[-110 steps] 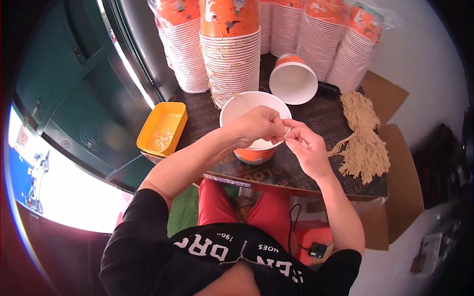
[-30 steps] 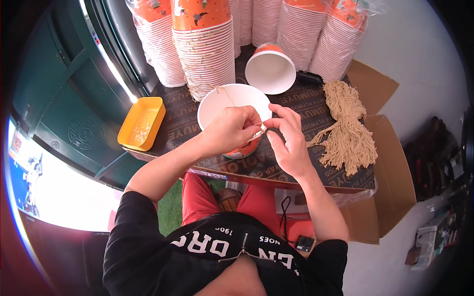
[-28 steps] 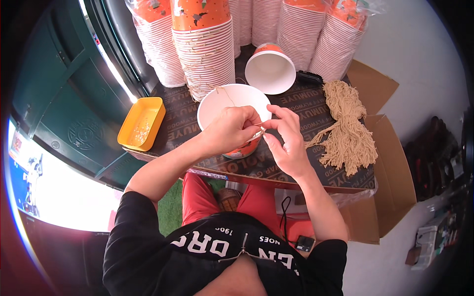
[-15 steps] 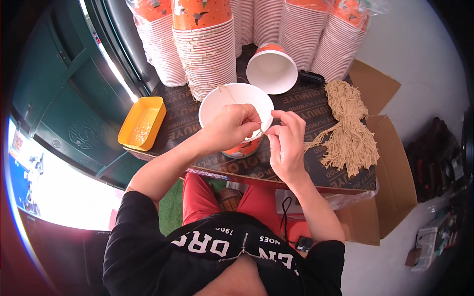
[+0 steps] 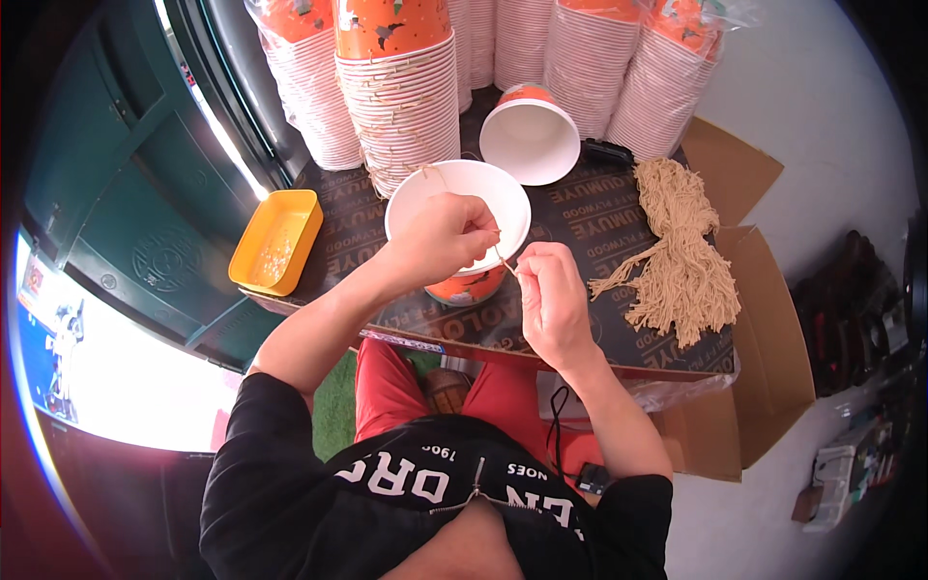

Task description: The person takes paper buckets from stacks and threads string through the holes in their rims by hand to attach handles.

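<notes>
A paper tub (image 5: 507, 203), white inside and orange outside, stands near the table's front edge. Over its near rim, my left hand (image 5: 445, 232) is closed, pinching a thin tan string (image 5: 503, 257). The string runs a short way to my right hand (image 5: 551, 300), whose thumb and finger pinch it just right of the tub. Another bit of string lies across the tub's far rim. Whether the string passes through the tub's wall is hidden by my left hand. A tied bundle of tan strings (image 5: 672, 251) lies right of my right hand.
Behind the tub rises a tall stack of tubs (image 5: 401, 116) with strings on their rims. A single tub (image 5: 532, 140) lies tipped beside it, near a black object (image 5: 607, 152). A yellow tray (image 5: 280, 242) with small shiny bits sits left; an open cardboard box (image 5: 764, 348) stands right.
My hands have drawn slightly apart, so a short taut length of string shows between them. My right hand has turned and moved a little down; the tub has shifted slightly left.
</notes>
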`<state>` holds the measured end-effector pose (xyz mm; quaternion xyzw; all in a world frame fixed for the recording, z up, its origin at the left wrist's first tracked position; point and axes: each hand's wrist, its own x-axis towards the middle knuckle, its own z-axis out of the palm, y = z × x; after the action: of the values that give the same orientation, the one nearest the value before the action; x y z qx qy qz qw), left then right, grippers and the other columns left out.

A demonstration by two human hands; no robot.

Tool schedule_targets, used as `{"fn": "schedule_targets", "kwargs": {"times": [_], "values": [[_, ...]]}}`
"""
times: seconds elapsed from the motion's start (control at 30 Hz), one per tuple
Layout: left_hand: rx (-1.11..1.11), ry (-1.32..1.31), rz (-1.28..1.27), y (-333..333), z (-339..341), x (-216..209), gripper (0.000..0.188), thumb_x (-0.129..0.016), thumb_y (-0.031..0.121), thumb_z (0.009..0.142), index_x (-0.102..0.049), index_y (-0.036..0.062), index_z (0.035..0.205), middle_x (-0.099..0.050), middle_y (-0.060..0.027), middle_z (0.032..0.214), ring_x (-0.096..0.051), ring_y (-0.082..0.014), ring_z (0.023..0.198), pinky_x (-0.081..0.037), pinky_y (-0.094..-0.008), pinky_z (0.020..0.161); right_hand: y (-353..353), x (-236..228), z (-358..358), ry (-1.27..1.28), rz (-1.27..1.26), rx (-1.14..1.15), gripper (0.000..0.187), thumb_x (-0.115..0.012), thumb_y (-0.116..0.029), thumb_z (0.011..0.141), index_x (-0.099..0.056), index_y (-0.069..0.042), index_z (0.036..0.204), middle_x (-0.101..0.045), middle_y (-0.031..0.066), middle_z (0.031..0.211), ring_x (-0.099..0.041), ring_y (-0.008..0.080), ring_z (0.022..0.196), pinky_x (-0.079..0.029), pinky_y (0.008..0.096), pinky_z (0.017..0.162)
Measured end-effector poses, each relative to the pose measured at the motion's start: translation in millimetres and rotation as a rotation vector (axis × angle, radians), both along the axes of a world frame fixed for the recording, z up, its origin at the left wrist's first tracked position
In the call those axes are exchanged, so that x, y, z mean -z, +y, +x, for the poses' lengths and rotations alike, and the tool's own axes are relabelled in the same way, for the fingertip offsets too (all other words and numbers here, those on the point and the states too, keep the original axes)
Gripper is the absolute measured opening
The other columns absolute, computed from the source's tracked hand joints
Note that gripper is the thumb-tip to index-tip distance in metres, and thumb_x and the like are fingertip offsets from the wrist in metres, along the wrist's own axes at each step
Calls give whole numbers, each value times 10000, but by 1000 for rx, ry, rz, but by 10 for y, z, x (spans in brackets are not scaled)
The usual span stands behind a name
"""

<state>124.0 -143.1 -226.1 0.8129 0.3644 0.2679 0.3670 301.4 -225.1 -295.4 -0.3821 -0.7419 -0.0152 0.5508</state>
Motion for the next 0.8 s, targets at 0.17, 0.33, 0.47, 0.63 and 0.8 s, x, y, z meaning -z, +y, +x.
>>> {"fn": "schedule_targets", "kwargs": {"times": [0.17,0.33,0.47,0.63,0.8], "values": [[20,13,-20,-99,-37,-88,143,-649,95,921,-685,-44,915,-662,-45,733,-613,-85,655,-501,-247,620,39,-171,-16,121,-8,-60,121,-587,70,902,-525,7,984,-612,198,1130,-628,324,820,-519,368,719],[100,-91,172,-209,-53,-20,133,-659,97,921,-691,-28,951,-677,-59,823,-618,-112,778,-494,-274,702,95,-106,-21,255,-215,-206,55,-537,16,967,-536,-2,1019,-648,175,1064,-628,256,779,-513,333,702],[96,-113,201,-234,-46,-46,101,-669,68,901,-686,-24,939,-670,-80,821,-619,-138,787,-490,-288,724,89,-63,-3,371,-404,-271,56,-520,-3,987,-543,-12,1038,-632,103,910,-583,183,725,-486,297,667],[82,-96,377,-195,-93,28,73,-705,42,844,-645,5,861,-638,-71,787,-618,-185,740,-497,-324,794,137,-16,-9,388,-276,-248,51,-536,14,971,-540,-6,1017,-577,77,856,-546,158,700,-465,288,644],[137,-98,422,-194,-119,58,117,-715,16,811,-603,45,836,-622,-30,781,-621,-182,748,-429,-468,1057,99,-11,-19,409,-273,-227,44,-549,28,955,-543,-7,982,-552,83,831,-543,173,689,-460,295,639]]}}
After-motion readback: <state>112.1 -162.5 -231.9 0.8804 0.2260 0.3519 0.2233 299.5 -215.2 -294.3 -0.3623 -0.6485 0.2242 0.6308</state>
